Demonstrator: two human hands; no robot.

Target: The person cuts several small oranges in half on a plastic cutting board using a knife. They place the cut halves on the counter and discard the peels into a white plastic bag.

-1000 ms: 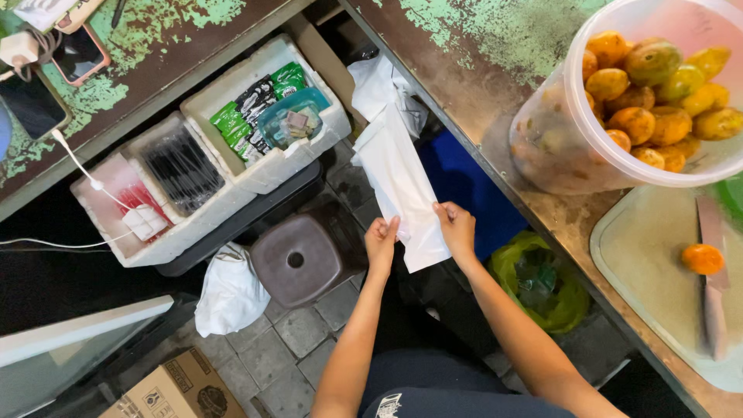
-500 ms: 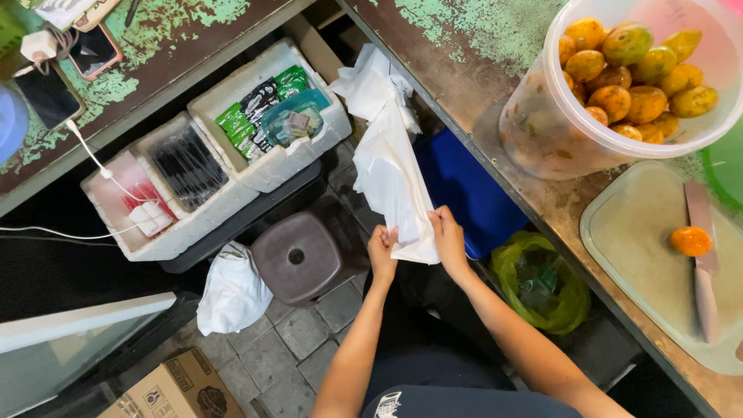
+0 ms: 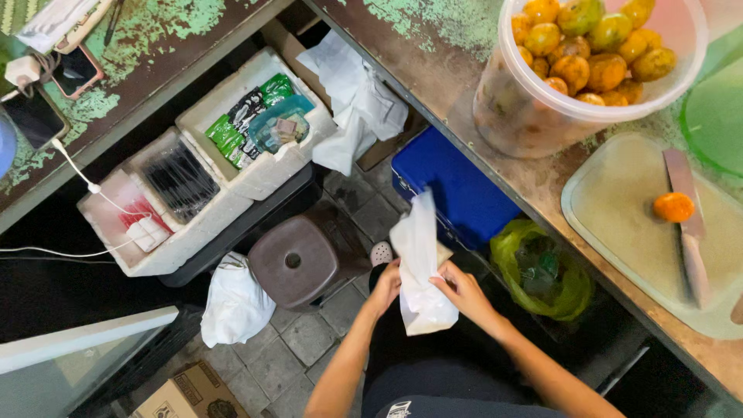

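Hands work a thin white plastic bag (image 3: 422, 275) open above the floor, left hand (image 3: 385, 285) and right hand (image 3: 463, 290) each pinching an edge; parting its mouth likely needs opposed pulls.

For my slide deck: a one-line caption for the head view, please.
Both hands, left hand and right hand, hold a white plastic bag above a brown stool.

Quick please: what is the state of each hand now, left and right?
Left hand: closed on the edge of the thin white plastic bag.
Right hand: closed on the same bag, on its other side.
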